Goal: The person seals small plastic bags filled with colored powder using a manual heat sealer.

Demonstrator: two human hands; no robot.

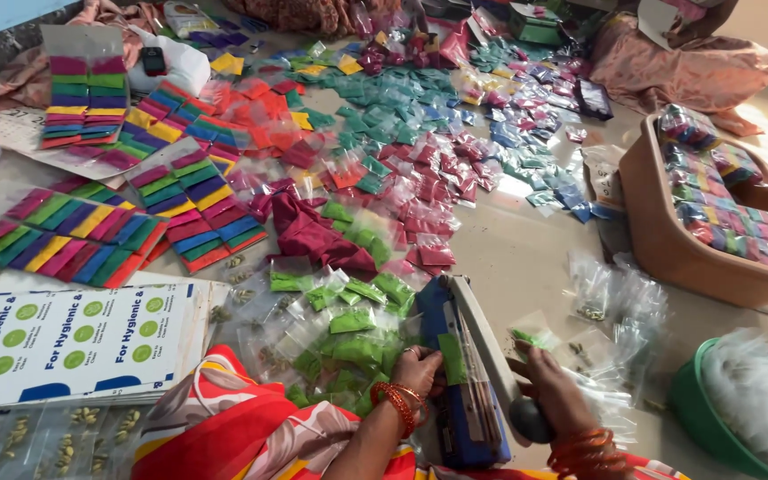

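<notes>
Two hands work at a blue heat sealer [455, 373] near the bottom of the view. The left hand [418, 371], with orange bangles on the wrist, has its fingers closed on a small green sachet [452, 359] that lies across the sealer's bar. The right hand [551, 384] holds a small clear sachet with green powder [526, 339] by its edge, fingers pinched, and rests just beside the sealer's black knob [531, 420].

To the left of the sealer lies a heap of green sachets [348, 333]. To the right are empty clear bags [615, 302], and a green bowl with white stuff [740, 400] stands at the near right. Farther away, red, pink, green and blue sachets [420, 151] cover the floor. At the far right stands a brown tub of filled packets [713, 213]. At the left lie cards with rows of coloured sachets [73, 236].
</notes>
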